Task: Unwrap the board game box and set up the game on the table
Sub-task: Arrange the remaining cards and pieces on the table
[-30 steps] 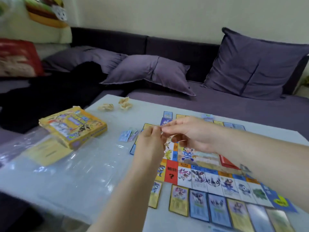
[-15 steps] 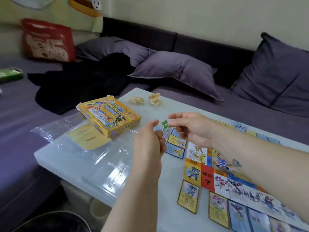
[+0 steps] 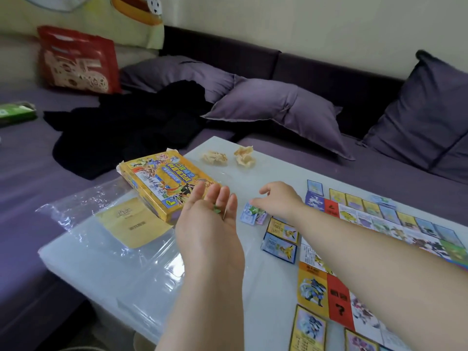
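The yellow game box (image 3: 162, 183) lies at the table's left rear, on clear plastic wrap (image 3: 101, 249) and beside a yellow sheet (image 3: 131, 224). The unfolded game board (image 3: 379, 224) covers the right side, with property cards (image 3: 279, 245) along its edges. My left hand (image 3: 210, 231) is held palm up above the table, fingers nearly straight, with small green pieces (image 3: 216, 210) lying in the palm. My right hand (image 3: 281, 198) reaches down to a small pile of blue cards (image 3: 247, 216). Its fingertips sit just above a green piece (image 3: 253, 211) on that pile, thumb apart from the fingers.
Two crumpled paper balls (image 3: 215, 157) (image 3: 244, 155) sit near the white table's (image 3: 266, 178) far edge. A purple sofa with cushions (image 3: 278, 107), a black garment (image 3: 131, 127) and a red bag (image 3: 78, 62) surrounds the table. The table's left edge drops off near the wrap.
My hands have parted. The left hand turned palm up with green pieces in it, and the right hand dropped to the small card pile. The view swung left and down.
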